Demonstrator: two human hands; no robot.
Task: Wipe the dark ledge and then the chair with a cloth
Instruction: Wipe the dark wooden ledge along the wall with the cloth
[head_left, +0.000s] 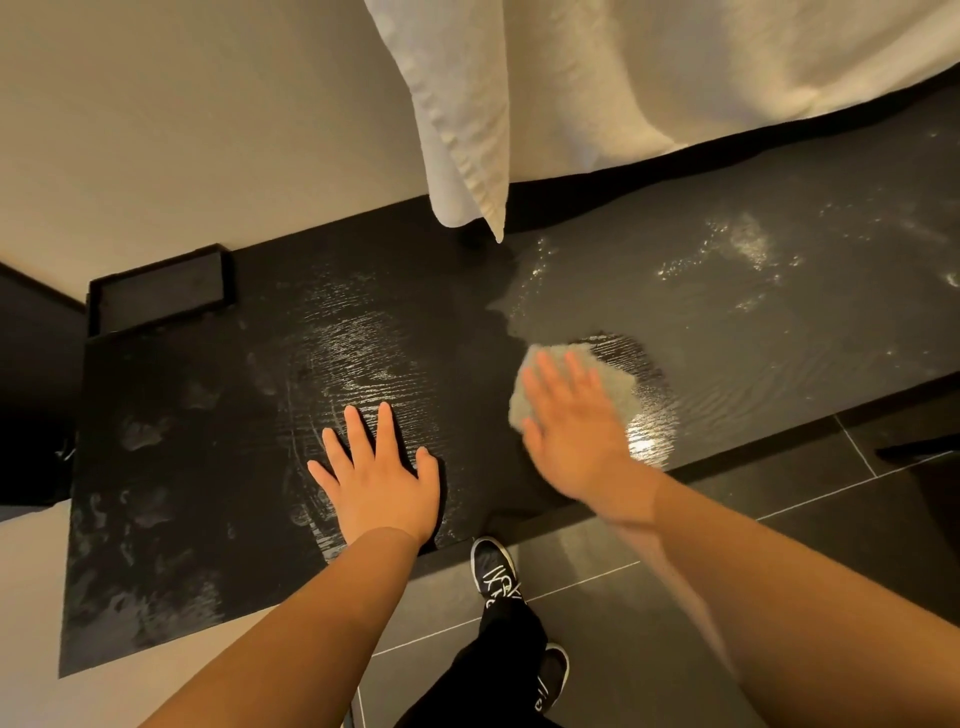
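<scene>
Pressing cloth (618, 382) on the ledge (208, 415) near its front edge with straight-fingered right hand (571, 421); bracing alongside with left hand (379, 473), fingers spread flat.

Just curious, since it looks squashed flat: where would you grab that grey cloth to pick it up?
Likely from above, at the crumpled edge of the cloth showing past the fingertips of the right hand. The rest lies pressed flat on the dark ledge under the palm, so only that raised fold offers something to pinch.
</scene>
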